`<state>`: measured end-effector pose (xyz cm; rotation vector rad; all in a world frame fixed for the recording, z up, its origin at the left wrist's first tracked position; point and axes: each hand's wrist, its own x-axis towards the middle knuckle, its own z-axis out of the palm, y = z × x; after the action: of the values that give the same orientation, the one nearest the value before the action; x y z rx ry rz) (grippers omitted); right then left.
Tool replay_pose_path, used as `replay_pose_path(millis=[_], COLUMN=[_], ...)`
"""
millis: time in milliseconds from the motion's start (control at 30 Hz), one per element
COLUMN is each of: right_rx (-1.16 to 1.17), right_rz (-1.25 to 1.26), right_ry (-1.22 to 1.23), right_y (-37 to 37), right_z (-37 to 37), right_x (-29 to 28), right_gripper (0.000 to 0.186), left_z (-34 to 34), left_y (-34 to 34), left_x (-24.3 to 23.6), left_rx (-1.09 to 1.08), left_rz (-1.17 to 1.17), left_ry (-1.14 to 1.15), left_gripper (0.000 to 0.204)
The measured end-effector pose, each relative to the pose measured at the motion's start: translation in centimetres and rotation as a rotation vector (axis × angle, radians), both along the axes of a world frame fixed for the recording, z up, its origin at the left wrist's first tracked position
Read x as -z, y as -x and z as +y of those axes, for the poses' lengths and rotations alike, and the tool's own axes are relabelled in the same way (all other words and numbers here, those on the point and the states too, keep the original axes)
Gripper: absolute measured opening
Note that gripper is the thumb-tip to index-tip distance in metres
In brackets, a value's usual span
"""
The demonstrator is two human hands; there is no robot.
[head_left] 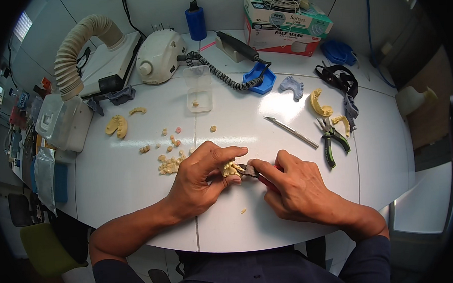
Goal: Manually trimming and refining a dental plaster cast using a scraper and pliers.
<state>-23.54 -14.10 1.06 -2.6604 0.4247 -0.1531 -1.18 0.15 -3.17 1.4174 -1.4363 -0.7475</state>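
My left hand [202, 178] grips a small yellow dental cast piece [229, 168] at the middle of the white table. My right hand [289, 187] is closed on red-handled pliers [265, 180], whose dark jaws touch the piece. A heap of small tooth pieces [169, 165] lies just beyond my left hand, with other bits scattered nearby. A small yellow fragment [243, 211] lies below my hands. A silver craft knife [292, 132] and green-and-black pliers [330, 146] lie to the right.
Along the back stand a white motor unit [157, 58], a suction hose [83, 36], a handpiece [237, 47], a blue tray [269, 79] and mask boxes [283, 40]. Dental casts [318, 104] lie at both sides, a plastic container [64, 123] at left, an open clear box [199, 89] mid-back.
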Motion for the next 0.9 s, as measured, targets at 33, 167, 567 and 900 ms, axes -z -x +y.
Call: replay_pose_path(millis=[33, 167, 567, 900], right_rx=[0.0, 0.004, 0.033, 0.054], right_rz=[0.0, 0.047, -0.079, -0.088], right_ry=[0.0, -0.025, 0.037, 0.01], right_y=[0.0, -0.2, 0.3, 0.3], right_z=[0.0, -0.2, -0.8, -0.7], right_x=[0.0, 0.3, 0.1, 0.1], right_gripper=[0.055, 0.055, 0.066, 0.066], left_z=[0.0, 0.1, 0.1, 0.0], left_y=[0.0, 0.0, 0.2, -0.2], left_x=[0.0, -0.1, 0.0, 0.0], left_rx=[0.0, -0.007, -0.04, 0.011], left_rz=[0.0, 0.039, 0.103, 0.195], left_ry=[0.0, -0.004, -0.003, -0.043], left_gripper=[0.057, 0.057, 0.063, 0.073])
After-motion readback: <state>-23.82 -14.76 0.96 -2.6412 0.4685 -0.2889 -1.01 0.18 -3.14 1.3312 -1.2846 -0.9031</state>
